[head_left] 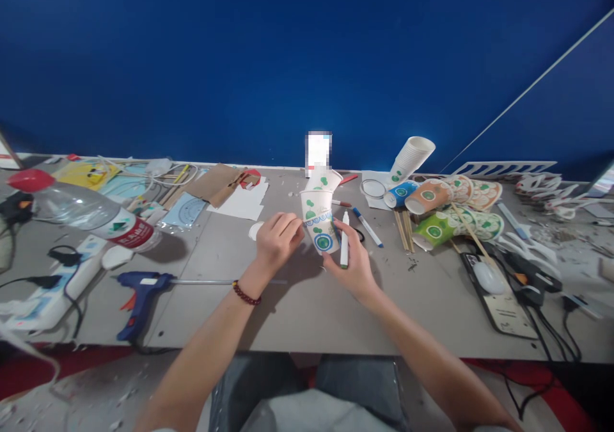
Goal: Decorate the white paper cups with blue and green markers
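The shirt (311,413) lies nearest, below the cups (323,241), which seem nested, over the tabletop (297,317). The right hand (355,265) grips the cups low down, a marker (344,246) tucked along its fingers; the left hand (278,241) bunches its fingertips beside them, pinching what, I cannot tell. Turning the cups would call for steadying the marker

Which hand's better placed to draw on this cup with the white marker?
Probably your right hand: it holds the white marker right beside the paper cup. Your left hand, at the cup's other side, seems better placed to steady it.
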Available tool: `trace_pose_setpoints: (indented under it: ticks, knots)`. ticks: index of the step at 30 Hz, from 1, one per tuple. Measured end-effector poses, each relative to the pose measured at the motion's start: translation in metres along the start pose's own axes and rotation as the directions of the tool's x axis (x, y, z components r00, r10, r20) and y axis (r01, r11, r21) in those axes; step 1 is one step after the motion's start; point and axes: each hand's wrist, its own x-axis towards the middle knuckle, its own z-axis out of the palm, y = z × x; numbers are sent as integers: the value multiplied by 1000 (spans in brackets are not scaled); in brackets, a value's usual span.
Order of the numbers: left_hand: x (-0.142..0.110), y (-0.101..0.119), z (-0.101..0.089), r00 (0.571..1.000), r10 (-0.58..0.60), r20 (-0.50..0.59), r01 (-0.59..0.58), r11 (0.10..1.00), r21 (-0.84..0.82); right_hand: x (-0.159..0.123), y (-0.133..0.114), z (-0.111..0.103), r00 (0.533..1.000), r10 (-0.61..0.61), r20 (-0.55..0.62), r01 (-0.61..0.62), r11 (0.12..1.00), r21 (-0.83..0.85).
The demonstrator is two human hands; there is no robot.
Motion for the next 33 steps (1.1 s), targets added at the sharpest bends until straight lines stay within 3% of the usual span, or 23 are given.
trace_pose_setpoints:
  ticks: [7, 12, 16, 18, 23, 28, 30, 33]
  knots:
    - [1, 1, 0, 998, -11, -63, 12, 1000, 22, 2, -4, -4, 996, 87, 29, -88, 996, 28]
    - [1, -9, -3, 974, -212, -83, 207, 976, -68, 3, 0, -5, 986, 168, 11, -168, 980, 109]
    - [-1, -12, -3, 938, -346, -27, 338, 929, -154, 5, 7, -4, 958, 285, 27, -278, 903, 327]
    - [-1, -10, -2, 904, -422, 62, 426, 893, -146, 6, 9, -4, 942, 332, 48, -316, 834, 452]
    - [1, -4, -1, 773, -562, 296, 603, 795, -64, 11, 10, -7, 895, 434, 98, -393, 669, 631]
    - [4, 1, 0, 662, -578, 478, 609, 786, 108, 15, 6, -8, 879, 468, 88, -380, 577, 723]
    - [5, 0, -2, 625, -609, 489, 582, 781, 228, 15, 6, -8, 883, 461, 91, -366, 552, 749]
    - [5, -8, -7, 608, -643, 466, 509, 766, 393, 15, 7, -9, 892, 445, 83, -332, 519, 787]
